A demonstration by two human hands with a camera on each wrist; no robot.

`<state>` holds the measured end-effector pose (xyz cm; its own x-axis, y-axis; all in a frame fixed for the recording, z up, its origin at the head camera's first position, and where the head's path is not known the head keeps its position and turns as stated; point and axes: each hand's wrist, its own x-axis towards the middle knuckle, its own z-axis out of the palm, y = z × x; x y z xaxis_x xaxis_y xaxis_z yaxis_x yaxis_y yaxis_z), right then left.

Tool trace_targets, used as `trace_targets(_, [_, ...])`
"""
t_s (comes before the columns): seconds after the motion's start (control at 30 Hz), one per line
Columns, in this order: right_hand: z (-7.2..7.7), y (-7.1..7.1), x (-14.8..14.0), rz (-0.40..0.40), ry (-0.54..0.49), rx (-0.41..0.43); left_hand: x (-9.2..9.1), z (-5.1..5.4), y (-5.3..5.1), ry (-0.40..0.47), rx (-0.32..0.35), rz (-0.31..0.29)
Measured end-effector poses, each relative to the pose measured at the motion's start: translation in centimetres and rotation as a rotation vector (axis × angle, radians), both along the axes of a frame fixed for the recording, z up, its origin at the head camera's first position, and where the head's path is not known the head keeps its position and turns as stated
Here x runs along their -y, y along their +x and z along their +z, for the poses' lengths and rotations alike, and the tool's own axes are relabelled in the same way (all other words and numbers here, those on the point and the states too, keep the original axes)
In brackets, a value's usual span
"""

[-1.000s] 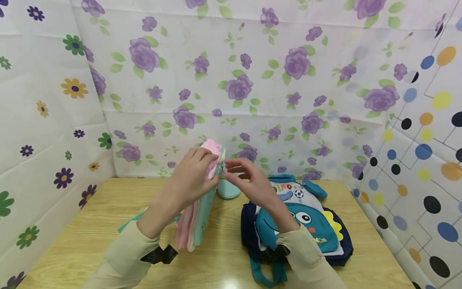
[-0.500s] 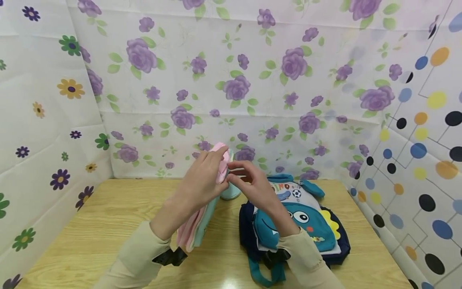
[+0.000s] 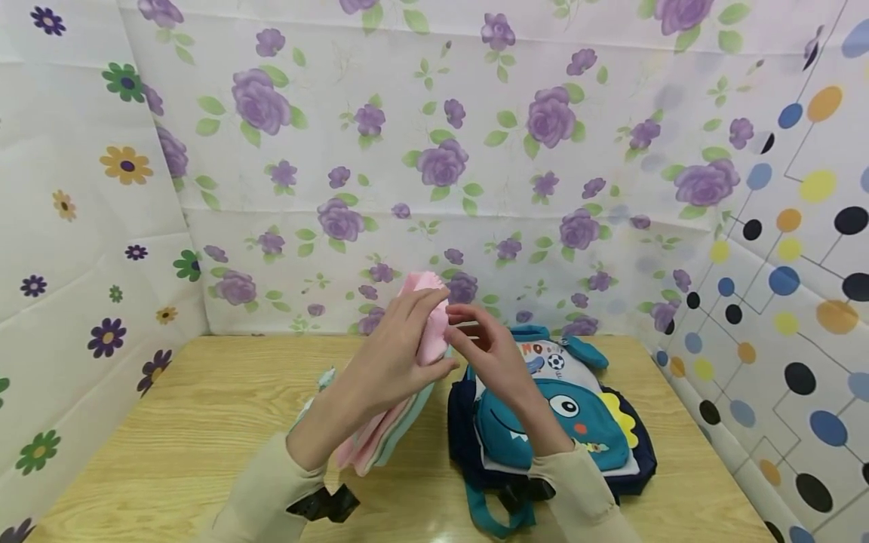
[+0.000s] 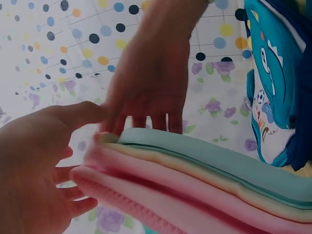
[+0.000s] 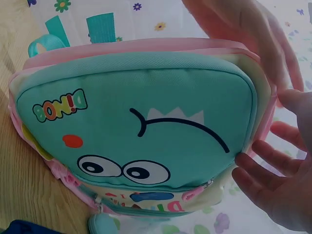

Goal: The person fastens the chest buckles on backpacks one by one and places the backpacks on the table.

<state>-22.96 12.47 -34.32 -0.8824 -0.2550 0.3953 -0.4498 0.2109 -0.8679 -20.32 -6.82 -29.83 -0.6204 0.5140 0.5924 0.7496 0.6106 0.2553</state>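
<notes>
A pink and mint child's backpack (image 3: pixel 397 426) with a dinosaur face stands on its edge on the table, its narrow side toward the head camera. My left hand (image 3: pixel 394 347) lies against the pink far end, fingers extended and thumb apart from them. My right hand (image 3: pixel 495 354) is at the mint side of the same end. In the right wrist view, its loosely bent fingertips touch or nearly touch the rim beside the dinosaur face (image 5: pixel 180 131). The left wrist view shows the pink, cream and mint layers of the bag edge-on, between both hands.
A navy and teal dinosaur backpack (image 3: pixel 577 430) lies face up to the right, its teal strap loop (image 3: pixel 495 520) toward the front. Mint straps (image 5: pixel 101 28) stick out on the pink bag's left. Patterned cloth walls enclose the wooden table (image 3: pixel 224 422).
Both hands have shifted to the right, the left one more. The backpack's far end has turned rightward, its pink top now showing more. The round mint piece behind it is now hidden.
</notes>
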Motion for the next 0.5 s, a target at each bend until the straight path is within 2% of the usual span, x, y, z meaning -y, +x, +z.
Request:
trace_targets(0.23, [-0.8, 0.4, -1.4, -0.011, 0.009, 0.006, 1.8, -0.9, 1.6, 0.141, 0.09, -0.007])
trace_targets(0.4, [-1.2, 0.6, -2.5, 0.012, 0.031, 0.017, 4.5, -2.5, 1.3, 0.21, 0.13, 0.011])
trace_targets(0.5, [-1.5, 0.6, -3.2, 0.02, 0.046, 0.011, 6.5, -3.9, 0.9, 0.205, 0.18, 0.057])
